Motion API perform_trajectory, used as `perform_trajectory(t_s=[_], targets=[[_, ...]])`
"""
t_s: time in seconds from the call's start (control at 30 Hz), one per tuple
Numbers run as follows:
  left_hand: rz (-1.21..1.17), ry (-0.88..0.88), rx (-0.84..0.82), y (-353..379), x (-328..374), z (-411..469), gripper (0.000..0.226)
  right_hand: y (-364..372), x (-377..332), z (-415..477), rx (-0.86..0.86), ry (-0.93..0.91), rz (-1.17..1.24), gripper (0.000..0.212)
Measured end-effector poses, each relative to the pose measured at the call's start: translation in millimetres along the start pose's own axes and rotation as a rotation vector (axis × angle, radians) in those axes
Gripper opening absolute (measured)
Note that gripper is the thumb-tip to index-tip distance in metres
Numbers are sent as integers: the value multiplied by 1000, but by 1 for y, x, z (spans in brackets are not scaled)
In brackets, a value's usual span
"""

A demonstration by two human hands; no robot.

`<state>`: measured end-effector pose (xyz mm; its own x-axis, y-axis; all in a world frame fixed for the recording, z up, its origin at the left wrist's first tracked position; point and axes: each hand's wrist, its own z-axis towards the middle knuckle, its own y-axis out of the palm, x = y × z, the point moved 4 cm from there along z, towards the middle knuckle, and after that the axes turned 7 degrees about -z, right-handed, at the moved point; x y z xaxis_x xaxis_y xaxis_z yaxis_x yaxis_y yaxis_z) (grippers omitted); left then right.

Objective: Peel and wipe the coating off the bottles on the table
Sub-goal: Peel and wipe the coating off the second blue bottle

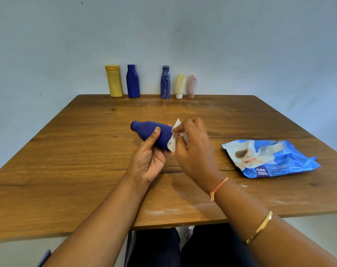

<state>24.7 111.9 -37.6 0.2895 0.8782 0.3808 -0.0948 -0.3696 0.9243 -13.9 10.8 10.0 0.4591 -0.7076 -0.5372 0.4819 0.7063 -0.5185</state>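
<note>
Both forearms reach in from the near edge and meet over the middle of the wooden counter [67, 170]. The left hand [148, 158] is turned palm up and cradles a dark blue bottle [146, 130] lying on its side above the counter, neck pointing left and away. Its thumb presses on top of the bottle's body, and its fingers [169, 125] curl round from beneath, with only a tip showing past the far side.

The right hand [194, 151], back of the hand towards the camera, is bent at the wrist. It pinches a crumpled white wet wipe [173, 143] against the bottle's base end. The bottle's base is hidden behind the wipe and that hand, so how the wipe is gripped is hard to make out. A thread bracelet [218, 187] and a gold bangle [260, 227] sit on the right forearm.

An opened blue pack of wet wipes [269, 158] lies to the right. Along the far edge, against the wall, stand a yellow bottle [113, 81], a plain blue bottle [133, 81], a white-streaked blue bottle [165, 82], a pale yellow tube [180, 85] and a pink tube [192, 85]. White smears mark the counter near them and by the near edge.
</note>
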Motion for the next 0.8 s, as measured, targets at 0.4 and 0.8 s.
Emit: perform_trajectory(t_s=[0.4, 0.8], targets=[[-16, -70, -29, -5, -3, 1, 38, 10, -17, -10, 7, -123, -5, 12], [-3, 2, 41, -9, 1, 4, 58, 8, -2, -23, -69, -36, -5, 13]])
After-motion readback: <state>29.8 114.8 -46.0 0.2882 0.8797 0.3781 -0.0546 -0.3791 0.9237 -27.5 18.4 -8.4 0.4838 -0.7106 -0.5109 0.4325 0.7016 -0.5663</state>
